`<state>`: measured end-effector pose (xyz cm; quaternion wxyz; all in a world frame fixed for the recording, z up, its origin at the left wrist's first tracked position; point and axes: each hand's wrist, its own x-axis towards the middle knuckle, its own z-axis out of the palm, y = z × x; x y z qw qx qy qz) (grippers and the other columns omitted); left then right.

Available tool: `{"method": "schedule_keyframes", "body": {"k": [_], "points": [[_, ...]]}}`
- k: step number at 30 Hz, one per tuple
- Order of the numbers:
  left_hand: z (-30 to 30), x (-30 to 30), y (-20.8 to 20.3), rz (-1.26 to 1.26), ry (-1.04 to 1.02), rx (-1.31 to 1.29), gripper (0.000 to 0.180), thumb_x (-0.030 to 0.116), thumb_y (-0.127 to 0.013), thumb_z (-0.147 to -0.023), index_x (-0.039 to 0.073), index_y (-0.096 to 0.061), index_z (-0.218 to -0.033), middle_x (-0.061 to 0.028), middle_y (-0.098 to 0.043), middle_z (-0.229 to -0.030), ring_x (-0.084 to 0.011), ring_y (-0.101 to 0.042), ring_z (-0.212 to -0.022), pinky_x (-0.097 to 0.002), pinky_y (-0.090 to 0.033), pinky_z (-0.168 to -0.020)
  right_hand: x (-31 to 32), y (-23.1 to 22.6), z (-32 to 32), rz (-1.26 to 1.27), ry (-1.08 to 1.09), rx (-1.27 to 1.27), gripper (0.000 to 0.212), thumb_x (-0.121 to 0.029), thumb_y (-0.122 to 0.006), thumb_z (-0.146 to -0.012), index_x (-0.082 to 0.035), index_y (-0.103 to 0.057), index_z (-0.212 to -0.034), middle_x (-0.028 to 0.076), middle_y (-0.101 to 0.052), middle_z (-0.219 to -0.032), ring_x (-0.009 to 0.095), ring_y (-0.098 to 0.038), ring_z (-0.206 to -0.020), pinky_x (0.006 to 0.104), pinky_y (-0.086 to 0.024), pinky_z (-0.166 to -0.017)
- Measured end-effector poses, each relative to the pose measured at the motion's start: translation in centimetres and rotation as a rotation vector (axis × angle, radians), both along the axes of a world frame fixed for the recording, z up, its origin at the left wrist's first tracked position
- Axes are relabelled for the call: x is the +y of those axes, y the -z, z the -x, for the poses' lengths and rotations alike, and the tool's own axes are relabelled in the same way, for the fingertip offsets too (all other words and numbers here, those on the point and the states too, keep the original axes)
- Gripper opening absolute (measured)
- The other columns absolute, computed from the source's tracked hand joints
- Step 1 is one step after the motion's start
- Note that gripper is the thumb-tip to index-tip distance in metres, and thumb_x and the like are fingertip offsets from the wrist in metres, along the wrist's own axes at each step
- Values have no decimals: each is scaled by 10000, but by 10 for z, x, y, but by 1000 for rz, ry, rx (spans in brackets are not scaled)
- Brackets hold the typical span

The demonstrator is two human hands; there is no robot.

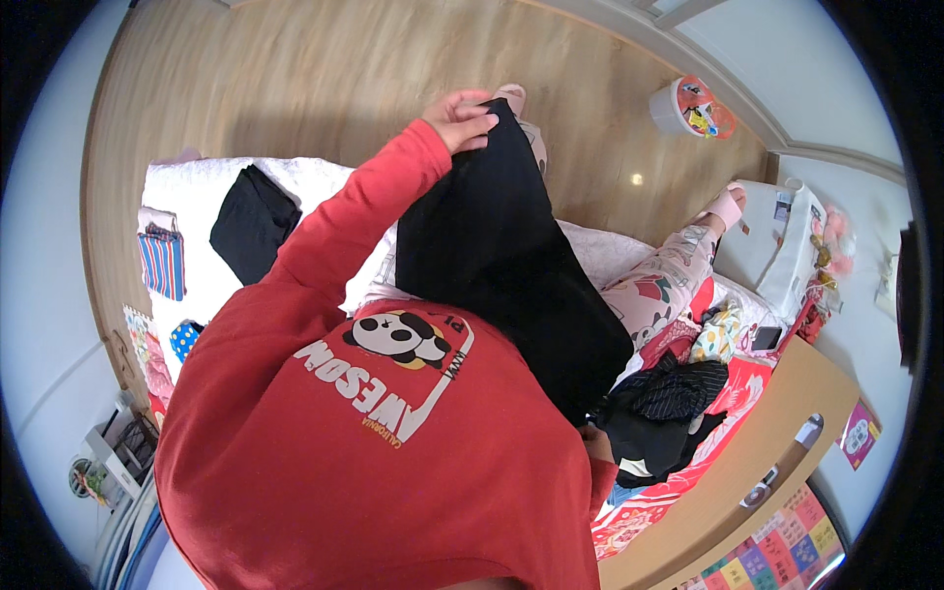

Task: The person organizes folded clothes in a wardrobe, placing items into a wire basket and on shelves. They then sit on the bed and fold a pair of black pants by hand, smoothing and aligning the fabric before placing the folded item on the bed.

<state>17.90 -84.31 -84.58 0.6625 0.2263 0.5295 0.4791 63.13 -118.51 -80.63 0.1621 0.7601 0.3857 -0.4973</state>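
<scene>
A long black garment (492, 226), which looks like trousers folded lengthwise, stretches across my lap from far to near right. My left hand (462, 120) is closed on its narrow far end, thumb on top of the cloth and fingers behind. Low at the right, my right hand (596, 444) is at the garment's other end; its fingers are mostly hidden by cloth and sleeve, but the fabric runs taut to it. On the white bedding to the left lies a folded black garment (254, 224). Against my right hand sits a heap of dark clothes (664, 413), some of it pinstriped.
A striped folded cloth (162, 263) and a blue dotted item (185, 339) lie on the white bedding (324, 177). Right of me are a phone (766, 338), a yellow-white cloth (720, 332) and a wooden board (787, 423). A waste bin (678, 106) stands on the floor.
</scene>
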Motion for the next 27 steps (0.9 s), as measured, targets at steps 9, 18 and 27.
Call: {"method": "schedule_keyframes", "body": {"k": [9,18,27], "points": [[20,-65,78,336,138,363,252,218,-653,-761,27,-601,-917,-50,-616,-755,-118,-556,-612,-248,-466,-546,19,0,9,-42,-80,11,161,-134,-601,-687,-31,-652,-800,138,-643,-785,253,-631,-739,326,-482,-648],[3,-75,51,-42,499,770,282,301,-750,-662,52,-621,-695,-25,-572,-612,-97,-510,-549,-233,-427,-523,54,-21,40,-37,-51,20,138,-123,-594,-719,-13,-643,-788,139,-641,-754,252,-632,-664,330,-488,-600],[21,-93,43,361,315,650,440,422,-756,-621,34,-613,-771,-40,-560,-650,-140,-515,-554,-253,-428,-494,40,-3,29,-94,-150,32,134,-124,-581,-710,-28,-642,-781,150,-633,-737,254,-629,-655,332,-486,-594]]}}
